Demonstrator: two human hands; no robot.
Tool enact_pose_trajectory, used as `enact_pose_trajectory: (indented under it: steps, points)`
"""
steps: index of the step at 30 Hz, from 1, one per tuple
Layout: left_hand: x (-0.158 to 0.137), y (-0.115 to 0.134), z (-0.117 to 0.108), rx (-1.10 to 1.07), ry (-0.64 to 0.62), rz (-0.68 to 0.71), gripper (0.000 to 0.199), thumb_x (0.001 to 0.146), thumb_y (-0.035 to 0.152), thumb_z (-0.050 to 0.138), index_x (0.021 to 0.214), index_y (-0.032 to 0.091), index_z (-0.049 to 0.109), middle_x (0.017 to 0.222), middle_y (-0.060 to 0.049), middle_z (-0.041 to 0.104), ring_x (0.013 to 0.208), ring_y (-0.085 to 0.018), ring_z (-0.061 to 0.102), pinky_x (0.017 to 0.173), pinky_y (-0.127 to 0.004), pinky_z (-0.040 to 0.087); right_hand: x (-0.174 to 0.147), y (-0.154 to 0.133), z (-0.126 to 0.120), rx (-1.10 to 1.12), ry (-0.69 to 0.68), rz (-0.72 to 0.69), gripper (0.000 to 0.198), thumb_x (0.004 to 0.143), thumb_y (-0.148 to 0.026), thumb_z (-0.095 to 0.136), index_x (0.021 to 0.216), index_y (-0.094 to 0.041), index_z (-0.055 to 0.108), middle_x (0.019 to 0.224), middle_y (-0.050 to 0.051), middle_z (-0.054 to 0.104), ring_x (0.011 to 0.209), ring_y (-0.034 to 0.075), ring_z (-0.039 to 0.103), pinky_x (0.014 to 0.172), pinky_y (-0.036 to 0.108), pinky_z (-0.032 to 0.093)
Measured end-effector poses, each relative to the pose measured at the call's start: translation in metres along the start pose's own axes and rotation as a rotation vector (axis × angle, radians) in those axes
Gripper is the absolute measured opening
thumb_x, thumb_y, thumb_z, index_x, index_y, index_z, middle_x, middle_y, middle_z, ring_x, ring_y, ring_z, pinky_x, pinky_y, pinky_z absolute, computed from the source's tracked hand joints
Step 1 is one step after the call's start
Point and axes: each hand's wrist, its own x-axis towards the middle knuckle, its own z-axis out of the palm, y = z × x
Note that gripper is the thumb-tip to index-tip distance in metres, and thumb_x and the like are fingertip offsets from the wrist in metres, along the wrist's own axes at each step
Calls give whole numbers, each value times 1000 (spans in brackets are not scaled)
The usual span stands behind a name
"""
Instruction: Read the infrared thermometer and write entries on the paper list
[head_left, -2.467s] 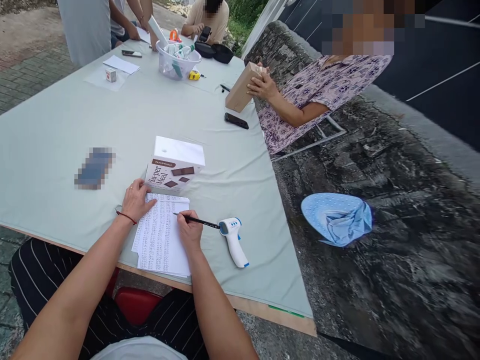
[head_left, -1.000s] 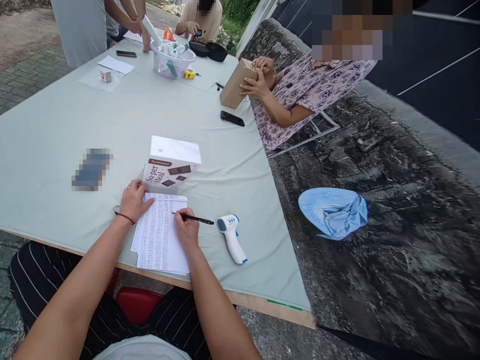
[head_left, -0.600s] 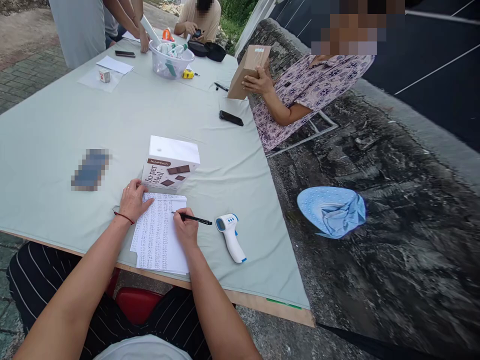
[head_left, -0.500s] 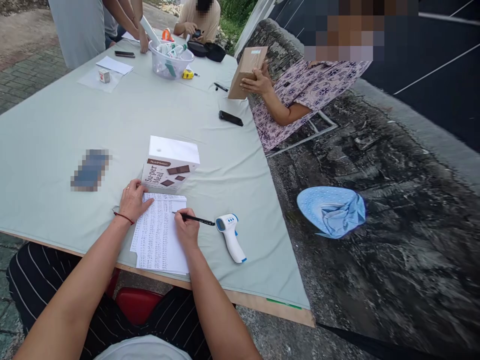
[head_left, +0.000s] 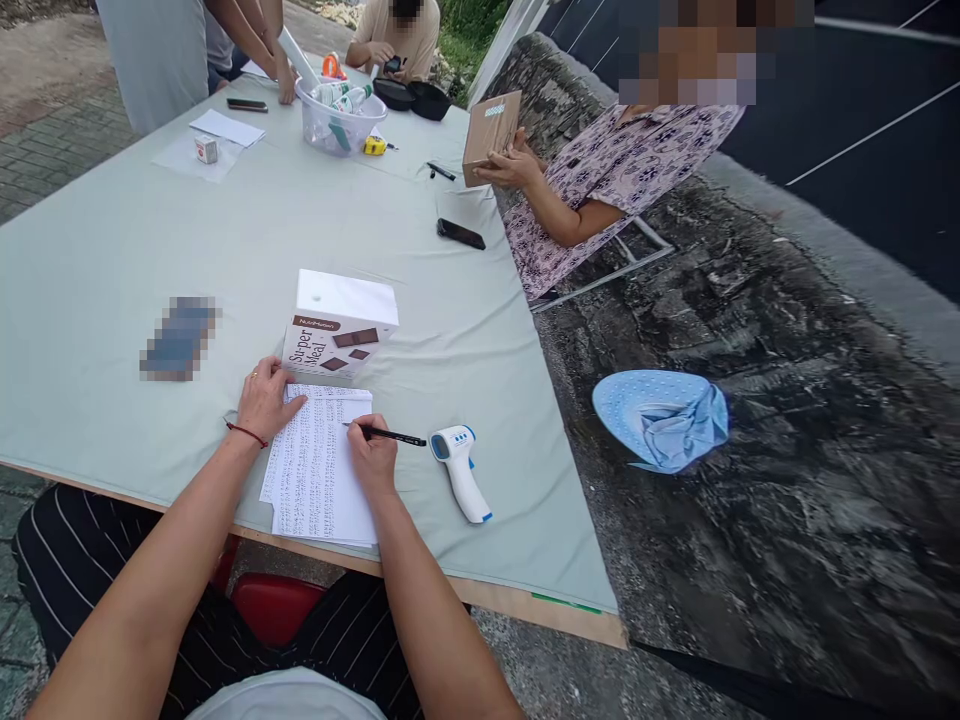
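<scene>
My right hand (head_left: 373, 455) is closed round a black pen (head_left: 397, 436), its tip at the handwritten sheets of paper (head_left: 319, 480). Columns of small writing cover the left and middle of the top sheet. My left hand (head_left: 266, 395) lies with fingers apart on the upper left edge of the sheets, its fingertips close to the white box (head_left: 341, 320) printed "Super Meal". To the right of the pen rests a white and blue infrared thermometer (head_left: 460, 473).
A blurred dark phone-like item (head_left: 178, 338) lies at left, a black phone (head_left: 460, 234) toward the right edge. Farther back stands a clear basket (head_left: 341, 125) with bottles, beside a yellow tape measure (head_left: 375, 146). A person at right holds a cardboard box (head_left: 491, 135). A blue hat (head_left: 664, 420) lies on the ground.
The person at right has tilted and lowered the cardboard box slightly. My hands, the pen and the sheets look almost unmoved; the whole view has shifted a little.
</scene>
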Motion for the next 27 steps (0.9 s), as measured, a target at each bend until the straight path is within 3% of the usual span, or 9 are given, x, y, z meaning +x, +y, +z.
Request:
enact_pose_trajectory:
  steps: [10,20,27]
  points:
    - [0,-1,0,-2,-3,0,26,74,31,71,95,19,60,125,-12,49,118,-31,52,99,-48,44,0,3,1,29,65,13,13,71,-34,53,69,-21,52,62,-5,51,62,13,47,64,27,38]
    - [0,1,-1,-6,-8,-2,27,75,32,70,95,19,60,125,-13,49,118,-30,52,99,-49,44,0,3,0,-19,45,6,12,71,-33,52,69,-21,52,62,-5,51,61,13,47,62,27,38]
    - [1,0,-1,-10,-17,-5,27,74,33,70,96,19,60,125,-12,49,117,-31,52,100,-50,44,0,3,-3,-32,129,-92,15,78,-35,50,74,-21,53,67,-3,54,63,14,50,62,28,42]
